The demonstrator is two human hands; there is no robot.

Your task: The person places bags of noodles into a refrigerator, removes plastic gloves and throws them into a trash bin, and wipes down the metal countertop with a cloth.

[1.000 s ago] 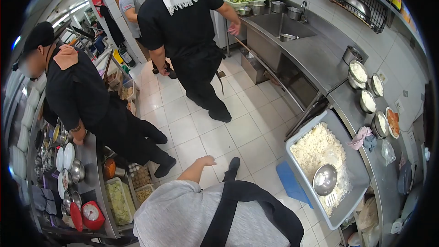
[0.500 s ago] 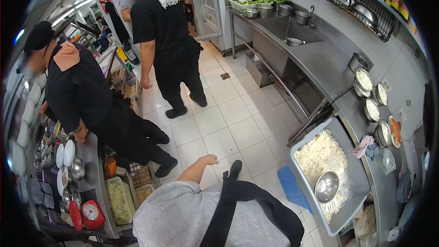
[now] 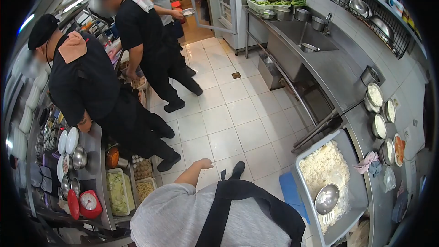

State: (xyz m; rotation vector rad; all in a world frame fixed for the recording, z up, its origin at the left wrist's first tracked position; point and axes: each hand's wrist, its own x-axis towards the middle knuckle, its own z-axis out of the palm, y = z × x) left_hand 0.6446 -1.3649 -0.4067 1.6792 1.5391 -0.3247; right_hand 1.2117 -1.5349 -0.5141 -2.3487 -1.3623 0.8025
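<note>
Rice tub [image 3: 357, 182] stays put, left fingers [image 3: 206, 163] hang empty, and a co-worker [image 3: 139, 27] has moved leftward.

Pale tiled floor [image 3: 228, 121], steel counter [image 3: 322, 75] along a tiled wall [image 3: 398, 75], ceiling light [image 3: 26, 22]

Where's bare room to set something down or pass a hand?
Set-down: steel counter between the sink and the metal pot. Hand: over floor tiles ahead of the left hand, left of the grey tub. Crowded: left counter, with plates, metal bowls, red scale; beside the tub, filled bowls and cloths.
</note>
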